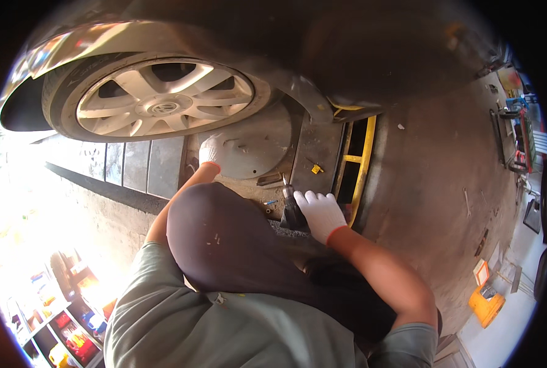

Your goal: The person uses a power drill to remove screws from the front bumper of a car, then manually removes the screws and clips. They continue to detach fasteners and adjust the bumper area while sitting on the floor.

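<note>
My right hand (322,216), in a white glove with an orange-red cuff, is closed around a black power driver (293,211). Its silver tip (285,180) points away from me, toward the floor plates. Farther off to the left, my left hand (210,152), gloved the same way, is at the left edge of a round grey metal plate (255,150); its fingers are too small and partly hidden to make out. That plate lies partly under a car wheel (163,101) with a silver spoked rim and black tyre. A small yellow object (317,168) rests on the dark plate to the right.
The car body (371,55) overhangs the far side. A yellow metal frame (364,150) edges a dark opening on the right. Small loose parts (269,203) lie in the recess before me. Bins (71,334) stand lower left, a yellow case (486,305) lower right.
</note>
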### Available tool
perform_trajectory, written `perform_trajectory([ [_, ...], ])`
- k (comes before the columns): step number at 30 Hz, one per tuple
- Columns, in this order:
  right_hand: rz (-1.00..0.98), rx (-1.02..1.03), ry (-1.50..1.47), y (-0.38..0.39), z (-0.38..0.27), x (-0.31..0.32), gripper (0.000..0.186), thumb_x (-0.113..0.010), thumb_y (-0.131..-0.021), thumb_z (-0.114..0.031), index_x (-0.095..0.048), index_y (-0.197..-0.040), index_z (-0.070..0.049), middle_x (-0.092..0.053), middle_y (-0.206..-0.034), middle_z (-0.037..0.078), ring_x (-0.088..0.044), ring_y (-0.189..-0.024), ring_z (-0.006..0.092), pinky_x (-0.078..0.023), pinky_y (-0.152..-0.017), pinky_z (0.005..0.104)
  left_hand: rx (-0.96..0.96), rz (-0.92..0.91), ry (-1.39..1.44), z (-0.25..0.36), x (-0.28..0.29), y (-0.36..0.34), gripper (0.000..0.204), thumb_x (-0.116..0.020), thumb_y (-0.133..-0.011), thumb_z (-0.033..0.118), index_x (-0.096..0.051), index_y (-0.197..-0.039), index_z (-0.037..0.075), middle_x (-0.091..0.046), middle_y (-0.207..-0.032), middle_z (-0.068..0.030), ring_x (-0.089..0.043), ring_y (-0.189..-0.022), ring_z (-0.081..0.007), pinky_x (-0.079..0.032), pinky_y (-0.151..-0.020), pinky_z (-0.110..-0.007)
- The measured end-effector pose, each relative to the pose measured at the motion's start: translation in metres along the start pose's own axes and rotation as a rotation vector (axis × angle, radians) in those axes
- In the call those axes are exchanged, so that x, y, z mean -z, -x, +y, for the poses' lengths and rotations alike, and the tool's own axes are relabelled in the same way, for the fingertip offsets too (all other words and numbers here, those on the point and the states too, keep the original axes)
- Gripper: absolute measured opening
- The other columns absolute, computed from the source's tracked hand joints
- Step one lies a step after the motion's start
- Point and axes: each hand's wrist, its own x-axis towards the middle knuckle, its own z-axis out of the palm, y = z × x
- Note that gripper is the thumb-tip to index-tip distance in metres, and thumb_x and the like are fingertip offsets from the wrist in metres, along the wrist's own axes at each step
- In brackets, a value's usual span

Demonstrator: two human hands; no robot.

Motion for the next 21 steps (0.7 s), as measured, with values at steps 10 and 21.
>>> perform_trajectory([
  [10,0.079,-0.142,-0.049,-0.013,-0.013,-0.088,0.074,-0.073,-0.088,-0.009,-0.051,-0.159,-0.007,-0.067,-0.117,0.010,-0.071,-0.106,0.0285,-0.052,-0.086,0.0441,-0.010,0.018,0.112,0.002,-0.008,0.021,0.031,-0.077,-0.092,0.024,-0.080,-0.119,0.010,-0.077,-0.117,-0.0170,-0.073,-0.109,-0.0402,-0.058,-0.096,-0.051],
  [21,-0.169,-0.253,-0.200,-0.020,0.001,-0.062,0.052,-0.072,-0.088,-0.012,-0.057,-0.138,-0.003,-0.064,-0.129,0.021,-0.071,-0.117,0.0421,-0.060,-0.096,0.0545,0.107,0.245,0.475,0.037,0.069,0.055,0.020,-0.070,-0.101,0.021,-0.081,-0.109,0.006,-0.079,-0.098,-0.0189,-0.077,-0.091,-0.0359,-0.060,-0.085,-0.042],
])
